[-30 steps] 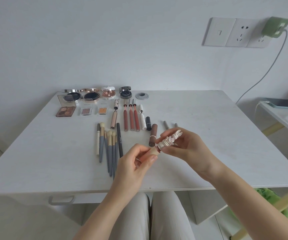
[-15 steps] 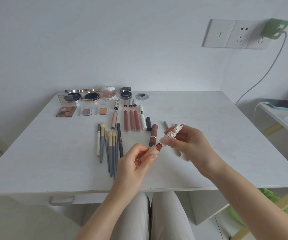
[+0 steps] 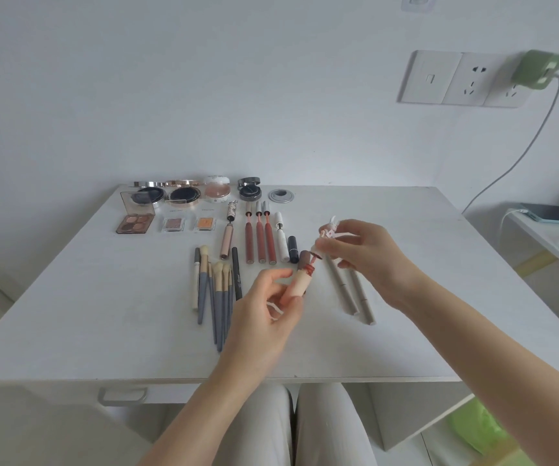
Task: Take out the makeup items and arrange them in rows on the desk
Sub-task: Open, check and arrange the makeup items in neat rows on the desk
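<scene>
Two pieces of one lip gloss are apart in our hands above the middle of the desk [image 3: 406, 264]. Our left hand [image 3: 264, 311] curls its fingers around the pale tube [image 3: 298, 284], tilted with its red-stained neck pointing up and away. Our right hand [image 3: 369, 253] pinches the cap [image 3: 328, 230], which has a small rabbit figure on top, and its wand tip [image 3: 315, 255] hangs just above the tube's neck, close but not in it.

Just beyond the tube lies a brown lipstick [image 3: 303, 258], partly hidden. Under our right hand two grey pencils [image 3: 348, 290] lie side by side, slanting toward the near edge. To the left a bundle of brushes [image 3: 216, 294] points away from us, with a black pencil [image 3: 236, 277] beside it. Farther back runs a row of slim lip tubes [image 3: 259, 243], a white tube [image 3: 281, 240] and a short dark lipstick [image 3: 293, 248]. Along the far edge, near the wall, sit round compacts [image 3: 184, 195], and in front of them an open eyeshadow palette [image 3: 135, 222] and two small single shadows [image 3: 187, 224].

The right half of the desk is bare out to its right edge, and a wide bare strip runs along the near edge. Left of the brushes the top is also open.
</scene>
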